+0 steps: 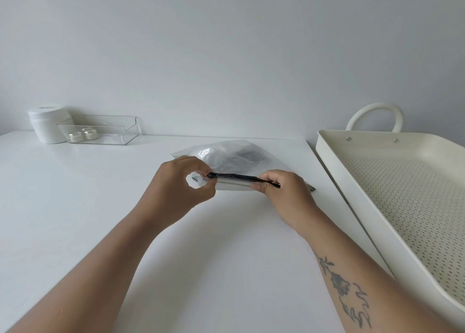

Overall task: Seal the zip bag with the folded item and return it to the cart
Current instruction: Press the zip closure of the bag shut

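Note:
A clear zip bag [227, 156] lies on the white table [75, 207] near its right edge, with a dark folded item [245, 158] showing through the plastic. Its black zip strip runs along the near edge, lifted slightly off the table. My left hand [180, 181] pinches the strip's left end between thumb and fingers. My right hand [284, 189] pinches the strip further right, near its right end. The cream cart tray [332, 171], perforated and with a loop handle, stands just right of the table.
At the table's back left stand a white cylindrical container [49, 124] and a clear plastic bin [113, 129] holding two small jars [81, 134]. A plain wall is behind. A narrow gap separates the table edge from the cart.

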The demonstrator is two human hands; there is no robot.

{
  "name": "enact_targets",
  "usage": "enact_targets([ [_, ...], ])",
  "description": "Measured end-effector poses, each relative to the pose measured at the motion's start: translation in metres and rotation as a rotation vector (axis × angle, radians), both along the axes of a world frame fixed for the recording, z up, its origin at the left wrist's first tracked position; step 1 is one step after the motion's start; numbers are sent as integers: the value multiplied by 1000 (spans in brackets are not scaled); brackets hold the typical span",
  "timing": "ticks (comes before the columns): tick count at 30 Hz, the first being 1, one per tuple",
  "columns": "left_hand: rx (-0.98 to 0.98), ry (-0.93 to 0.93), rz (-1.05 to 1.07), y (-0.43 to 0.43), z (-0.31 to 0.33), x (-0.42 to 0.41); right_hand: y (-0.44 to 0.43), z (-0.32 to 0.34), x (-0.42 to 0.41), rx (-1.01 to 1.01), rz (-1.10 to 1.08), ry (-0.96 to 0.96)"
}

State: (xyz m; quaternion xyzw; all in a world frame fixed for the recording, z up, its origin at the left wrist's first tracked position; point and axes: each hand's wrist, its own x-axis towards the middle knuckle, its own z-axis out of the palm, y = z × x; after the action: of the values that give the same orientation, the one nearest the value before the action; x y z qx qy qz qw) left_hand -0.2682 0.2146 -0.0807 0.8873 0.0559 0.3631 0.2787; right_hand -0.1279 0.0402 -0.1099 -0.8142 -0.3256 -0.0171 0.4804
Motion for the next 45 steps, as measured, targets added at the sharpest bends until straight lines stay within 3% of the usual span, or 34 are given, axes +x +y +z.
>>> enact_targets([
  [16, -184, 50, 28, 3, 0, 0, -1, -10, 9, 45, 19, 70],
  [23, -156, 129, -25, -2, -7, 3, 9, -8, -3, 20, 124, -40],
  [34, 31, 185, -45, 0, -4, 2, 16, -9, -12, 71, 234, 9],
  [40, 35, 190, -34, -3, -7, 5, 9, -8, -3, 18, 135, 3],
  [45, -83, 160, 15, 5, -3, 1, 4, -8, 3, -47, 83, -24],
])
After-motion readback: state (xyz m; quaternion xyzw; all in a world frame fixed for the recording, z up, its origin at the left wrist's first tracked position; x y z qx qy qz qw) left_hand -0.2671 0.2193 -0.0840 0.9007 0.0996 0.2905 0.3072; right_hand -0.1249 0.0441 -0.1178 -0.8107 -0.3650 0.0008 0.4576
